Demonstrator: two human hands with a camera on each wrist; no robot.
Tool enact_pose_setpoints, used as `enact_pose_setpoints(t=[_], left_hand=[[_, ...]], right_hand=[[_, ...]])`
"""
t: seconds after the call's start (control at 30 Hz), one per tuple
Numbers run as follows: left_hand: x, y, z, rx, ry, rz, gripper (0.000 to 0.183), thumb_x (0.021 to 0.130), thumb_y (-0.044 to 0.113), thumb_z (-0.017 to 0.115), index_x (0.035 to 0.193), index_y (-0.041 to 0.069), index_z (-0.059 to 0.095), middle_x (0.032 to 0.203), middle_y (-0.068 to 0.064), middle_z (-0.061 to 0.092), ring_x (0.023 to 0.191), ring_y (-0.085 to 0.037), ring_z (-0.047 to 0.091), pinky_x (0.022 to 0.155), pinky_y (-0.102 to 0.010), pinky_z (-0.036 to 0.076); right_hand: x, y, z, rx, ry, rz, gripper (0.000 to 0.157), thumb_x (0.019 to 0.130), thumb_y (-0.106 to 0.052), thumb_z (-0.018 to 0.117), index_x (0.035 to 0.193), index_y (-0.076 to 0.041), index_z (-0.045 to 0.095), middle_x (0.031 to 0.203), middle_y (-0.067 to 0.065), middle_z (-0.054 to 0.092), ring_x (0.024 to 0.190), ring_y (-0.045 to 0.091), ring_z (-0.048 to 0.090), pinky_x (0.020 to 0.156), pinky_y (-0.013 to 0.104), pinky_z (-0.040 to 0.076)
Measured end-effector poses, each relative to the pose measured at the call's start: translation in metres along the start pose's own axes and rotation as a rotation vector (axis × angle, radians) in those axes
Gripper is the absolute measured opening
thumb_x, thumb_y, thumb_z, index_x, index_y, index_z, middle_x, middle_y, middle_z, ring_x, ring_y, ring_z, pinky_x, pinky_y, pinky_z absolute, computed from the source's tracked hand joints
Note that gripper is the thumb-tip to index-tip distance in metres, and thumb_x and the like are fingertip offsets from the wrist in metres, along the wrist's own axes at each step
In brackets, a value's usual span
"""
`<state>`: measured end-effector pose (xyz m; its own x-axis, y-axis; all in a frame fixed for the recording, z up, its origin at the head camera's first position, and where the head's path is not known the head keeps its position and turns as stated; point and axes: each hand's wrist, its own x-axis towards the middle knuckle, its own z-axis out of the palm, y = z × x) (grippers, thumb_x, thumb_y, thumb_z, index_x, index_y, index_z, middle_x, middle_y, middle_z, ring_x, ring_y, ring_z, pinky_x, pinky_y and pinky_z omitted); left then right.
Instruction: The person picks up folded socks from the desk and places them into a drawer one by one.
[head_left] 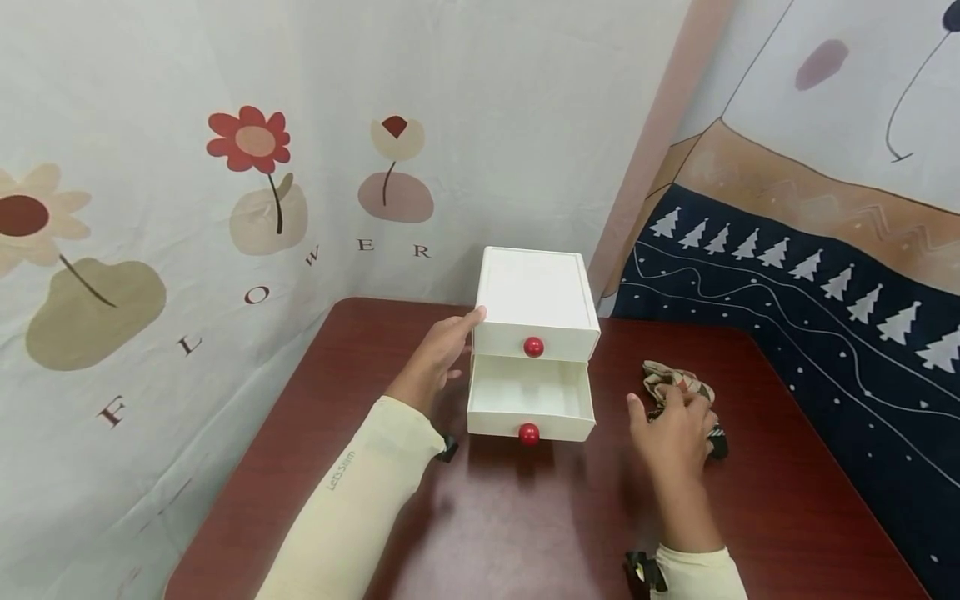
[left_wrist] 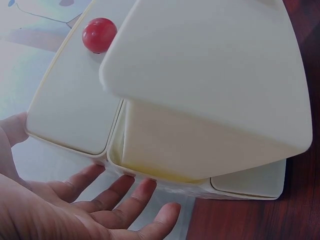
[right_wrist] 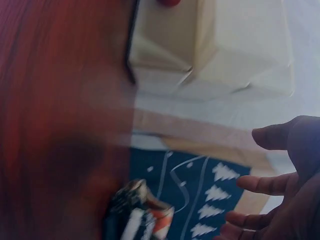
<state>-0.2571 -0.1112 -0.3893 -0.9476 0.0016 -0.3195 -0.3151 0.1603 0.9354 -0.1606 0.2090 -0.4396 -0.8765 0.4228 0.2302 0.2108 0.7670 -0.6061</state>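
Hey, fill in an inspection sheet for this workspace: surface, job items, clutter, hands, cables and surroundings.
Surface: glossy reddish-brown table with rounded far corners.
Job items: white box-shaped drawer cabinet, top drawer shut, the white drawer below it pulled out, each with a round red knob; crumpled multicoloured patterned cloth on the table, right of the cabinet.
Clutter: nothing seen.
Hands: bare left hand touches the cabinet's left side; bare right hand beside the cloth, not gripping it.
Cables: nothing seen.
Surroundings: white flower-printed backdrop; navy tree-printed backdrop on the right.
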Motion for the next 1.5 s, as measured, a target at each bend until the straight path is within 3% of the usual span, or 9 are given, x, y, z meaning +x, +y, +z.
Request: enact_pose_setpoints(t=[0.2,0.57,0.73,0.83,0.97,1.2,1.5], left_hand=[[0.0,0.0,0.0,0.008,0.003,0.0,0.076,0.104,0.07,0.057,0.16,0.018,0.051,0.17,-0.008,0.047,0.157,-0.038,0.049,0.122,-0.069,0.041],[-0.003,0.0,-0.001,0.014,0.001,-0.002,0.076,0.103,0.07,0.058,0.158,0.017,0.052,0.17,-0.008,0.047,0.156,-0.037,0.05,0.124,-0.07,0.039],[-0.003,0.0,-0.002,0.029,0.0,-0.008,0.075,0.103,0.07,0.058,0.158,0.019,0.053,0.17,-0.007,0.047,0.157,-0.036,0.049,0.124,-0.07,0.039],[-0.002,0.001,-0.003,0.033,-0.007,-0.006,0.075,0.103,0.07,0.058,0.159,0.02,0.052,0.171,-0.006,0.046,0.159,-0.037,0.047,0.125,-0.07,0.038],[-0.001,0.001,-0.003,0.048,-0.016,0.0,0.076,0.104,0.071,0.057,0.161,0.021,0.051,0.172,-0.006,0.046,0.158,-0.037,0.047,0.125,-0.071,0.037],[-0.001,0.0,-0.004,0.057,-0.027,-0.005,0.076,0.104,0.07,0.057,0.161,0.02,0.05,0.172,-0.007,0.046,0.157,-0.037,0.049,0.124,-0.072,0.037],[0.003,0.0,-0.005,0.067,-0.034,0.001,0.078,0.103,0.071,0.057,0.162,0.021,0.05,0.172,-0.008,0.045,0.157,-0.038,0.048,0.124,-0.072,0.038]], right_hand=[[0.018,0.026,0.003,-0.017,-0.127,0.149,0.058,0.105,-0.038,0.068,0.148,-0.002,0.054,0.16,0.044,0.025,0.149,0.062,0.019,0.103,0.088,0.031],[0.038,0.053,0.011,-0.026,-0.324,0.256,0.072,0.101,-0.04,0.072,0.159,-0.009,0.041,0.165,0.046,0.004,0.153,0.068,-0.001,0.105,0.102,0.012],[0.043,0.059,0.01,-0.042,-0.376,0.259,0.078,0.097,-0.038,0.077,0.158,-0.007,0.04,0.162,0.047,0.004,0.147,0.068,0.004,0.102,0.099,0.025],[0.046,0.061,0.011,-0.051,-0.372,0.226,0.078,0.098,-0.037,0.077,0.157,-0.003,0.04,0.159,0.05,0.008,0.143,0.069,0.008,0.107,0.089,0.031],[0.052,0.064,0.014,-0.054,-0.354,0.198,0.075,0.099,-0.034,0.076,0.152,0.002,0.038,0.155,0.054,0.012,0.139,0.072,0.011,0.112,0.08,0.024],[0.06,0.065,0.022,-0.08,-0.384,0.235,0.064,0.1,-0.027,0.074,0.145,0.001,0.037,0.151,0.055,0.013,0.138,0.073,0.014,0.114,0.079,0.028],[0.069,0.062,0.026,-0.075,-0.441,0.284,0.066,0.099,-0.017,0.073,0.152,-0.005,0.036,0.153,0.051,0.013,0.139,0.069,0.018,0.113,0.084,0.03]])
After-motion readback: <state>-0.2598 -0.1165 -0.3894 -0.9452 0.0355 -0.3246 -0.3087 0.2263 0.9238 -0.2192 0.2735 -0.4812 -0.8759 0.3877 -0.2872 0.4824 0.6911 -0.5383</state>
